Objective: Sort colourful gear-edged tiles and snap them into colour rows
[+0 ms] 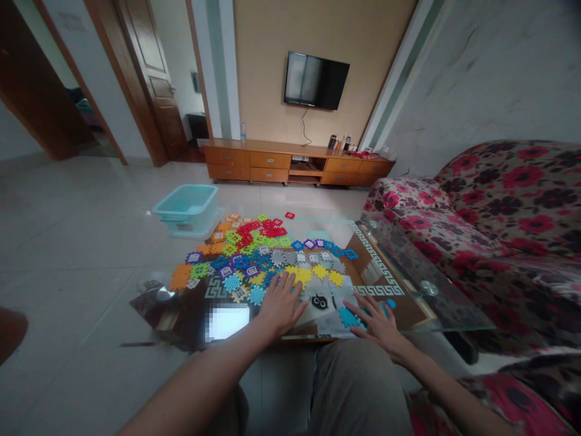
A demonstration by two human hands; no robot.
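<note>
My left hand point(282, 306) lies palm down near the table's front, fingers stretched, with the fingertips next to the yellow interlocking tiles point(298, 276). To the right, my right hand point(380, 322) has its fingers spread over a bright blue interlocking tile point(348, 317), partly covering it. Between the hands is a black owl-like figure point(319, 301) on a pale sheet. Beyond the left hand spread many interlocking tiles, among them dark blue tiles point(240, 261), red tiles point(272, 229), orange tiles point(180, 277) and grey tiles point(285, 258).
The glass table point(436, 312) has a patterned border. A lit screen point(229, 321) lies at its front left. A teal plastic bin point(188, 209) stands at the back left. A flowered sofa point(490, 200) runs along the right, and a low wooden cabinet point(270, 160) stands beyond.
</note>
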